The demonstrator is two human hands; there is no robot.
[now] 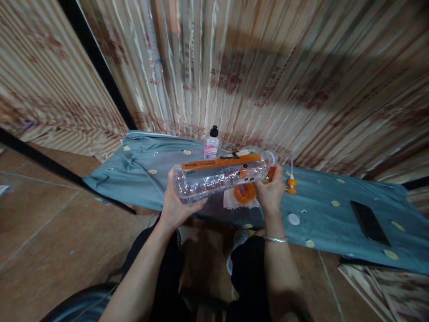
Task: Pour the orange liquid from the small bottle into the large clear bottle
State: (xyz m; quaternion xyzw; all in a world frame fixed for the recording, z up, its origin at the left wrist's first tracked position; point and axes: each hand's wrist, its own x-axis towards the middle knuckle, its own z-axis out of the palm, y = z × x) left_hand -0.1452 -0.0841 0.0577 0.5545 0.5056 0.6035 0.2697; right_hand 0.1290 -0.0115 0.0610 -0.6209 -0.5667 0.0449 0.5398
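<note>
Facing a cloth-covered bench, a person in black trousers works with two hands. On the near left, the left hand cups the base of a large clear bottle, thumb beneath it. The right hand, with one bracelet on its wrist, is curled beside the neck end; whether it grips the bottle, the orange container next to it, or both, I cannot tell. The bottle is held sideways above the bench, its neck to the right. I judge the step in hand to be steadying this tilted bottle; the next move calls for a supported base and a controlled neck.

Beyond, counting singly: one phone lies far to the right, one white disc sits right of the hands, one white cloth lies near the orange container, and one orange pump lies farther back. Farther still, one small bottle with a black top stands left of centre, before the striped curtain.
</note>
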